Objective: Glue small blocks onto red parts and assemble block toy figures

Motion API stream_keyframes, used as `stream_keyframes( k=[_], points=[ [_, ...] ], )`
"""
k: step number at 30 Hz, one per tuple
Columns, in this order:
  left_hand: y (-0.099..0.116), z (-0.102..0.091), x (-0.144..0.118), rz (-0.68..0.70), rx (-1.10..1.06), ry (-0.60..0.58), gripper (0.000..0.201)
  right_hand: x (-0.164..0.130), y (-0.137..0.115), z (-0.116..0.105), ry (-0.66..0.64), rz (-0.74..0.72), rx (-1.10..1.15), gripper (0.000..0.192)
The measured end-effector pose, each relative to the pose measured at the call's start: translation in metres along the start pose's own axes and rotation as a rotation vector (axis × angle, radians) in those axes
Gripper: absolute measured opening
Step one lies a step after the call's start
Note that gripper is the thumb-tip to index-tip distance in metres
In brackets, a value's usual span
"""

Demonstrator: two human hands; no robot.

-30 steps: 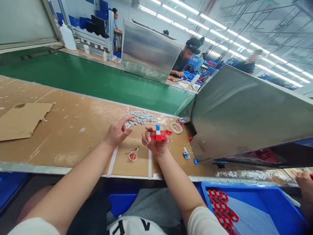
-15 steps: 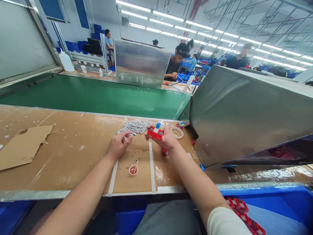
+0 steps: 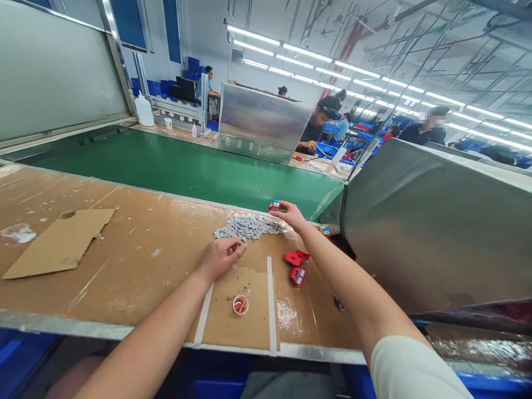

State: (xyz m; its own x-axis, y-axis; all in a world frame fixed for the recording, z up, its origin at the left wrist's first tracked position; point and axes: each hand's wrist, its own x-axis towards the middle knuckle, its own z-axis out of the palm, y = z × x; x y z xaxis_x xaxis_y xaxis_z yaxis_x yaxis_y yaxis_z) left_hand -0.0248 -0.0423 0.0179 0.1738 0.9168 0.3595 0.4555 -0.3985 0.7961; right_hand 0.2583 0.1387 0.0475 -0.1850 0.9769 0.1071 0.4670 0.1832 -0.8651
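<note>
My right hand (image 3: 292, 215) stretches past the back edge of the table. Its fingers grip a small red, blue and white toy block (image 3: 274, 205) near the green belt. Just in front of a pile of small grey square pieces (image 3: 247, 226), my left hand (image 3: 223, 256) is closed with thumb and fingers together; whatever it may hold is too small to make out. Below it stands a small cup (image 3: 240, 305) of reddish stuff with a thin stick in it. Red toy parts (image 3: 296, 258) lie on the table left of my right forearm, one with light-blue panes (image 3: 297, 276).
A green belt (image 3: 187, 166) runs behind the table. A torn cardboard sheet (image 3: 62, 244) lies at left. White tape strips (image 3: 271, 305) border a cardboard patch. A large metal panel (image 3: 436, 233) stands at right. Across the belt, a person in a black cap (image 3: 311, 133) works.
My right hand has moved forward with the toy block, toward the green belt. The red parts beneath that arm now show more fully. My left hand stays by the grey pieces; the view has tilted.
</note>
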Motion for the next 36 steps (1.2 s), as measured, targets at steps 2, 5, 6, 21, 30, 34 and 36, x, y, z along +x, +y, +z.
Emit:
stream_keyframes(
  k=[2,5,6,21,30,34,36],
  points=[
    [0.001,0.0,0.0,-0.005,0.009,-0.007,0.038,0.022,0.018,-0.003,0.112,0.068,-0.113,0.063],
    [0.002,0.0,0.0,-0.008,0.027,-0.007,0.038,0.045,0.039,-0.008,0.215,0.16,-0.228,0.055],
    [0.002,0.0,0.0,-0.008,0.032,-0.007,0.039,0.052,0.045,-0.009,0.243,0.195,-0.265,0.052],
    [-0.001,0.001,0.001,0.04,0.18,-0.034,0.044,0.121,0.053,-0.013,0.306,0.266,-0.366,0.068],
    [-0.001,0.001,0.003,0.049,0.157,-0.025,0.045,0.035,-0.003,-0.035,-0.346,0.202,-0.587,0.038],
    [-0.001,0.001,0.003,0.038,0.141,-0.02,0.046,-0.041,-0.024,-0.024,-0.771,0.127,-0.987,0.044],
    [-0.002,0.001,0.003,0.037,0.118,-0.027,0.046,-0.073,-0.031,-0.017,-0.711,0.061,-1.126,0.039]
  ],
)
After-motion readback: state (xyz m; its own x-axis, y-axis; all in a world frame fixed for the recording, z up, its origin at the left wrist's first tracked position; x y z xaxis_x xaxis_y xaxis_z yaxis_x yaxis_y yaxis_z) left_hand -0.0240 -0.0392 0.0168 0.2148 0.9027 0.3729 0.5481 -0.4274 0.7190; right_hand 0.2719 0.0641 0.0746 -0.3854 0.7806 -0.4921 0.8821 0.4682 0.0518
